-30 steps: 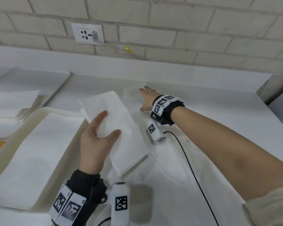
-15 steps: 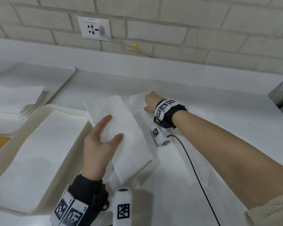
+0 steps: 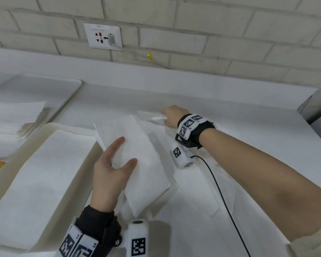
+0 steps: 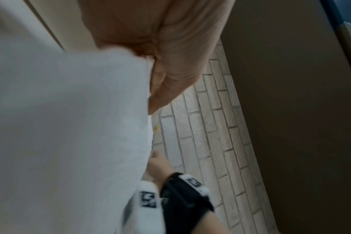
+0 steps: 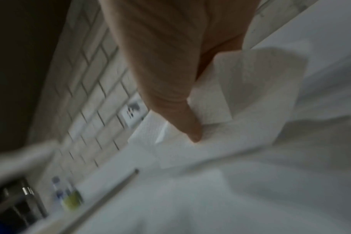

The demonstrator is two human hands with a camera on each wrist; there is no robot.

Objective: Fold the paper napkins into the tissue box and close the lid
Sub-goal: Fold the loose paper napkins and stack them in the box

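Note:
My left hand [image 3: 126,152] holds a folded white napkin [image 3: 146,164] tilted above the middle of the table, thumb on top; in the left wrist view the thumb [image 4: 170,71] lies against the napkin [image 4: 70,126]. My right hand [image 3: 164,117] reaches to the far side and pinches the edge of another white napkin [image 3: 148,115]; in the blurred right wrist view its lifted part [image 5: 240,95] folds over under my thumb [image 5: 190,126]. A shallow cream open box [image 3: 67,126] at the left holds a flat white sheet [image 3: 44,173]. I see no lid.
A second tray [image 3: 44,86] at the back left carries a stack of napkins [image 3: 11,115]. White paper covers the table [image 3: 248,145]. A black cable [image 3: 217,184] runs from my right wrist toward me. A brick wall with a socket [image 3: 103,36] stands behind.
My right hand went from lying flat on the far napkin to curling round its edge and lifting it. My left hand kept the folded napkin nearly still.

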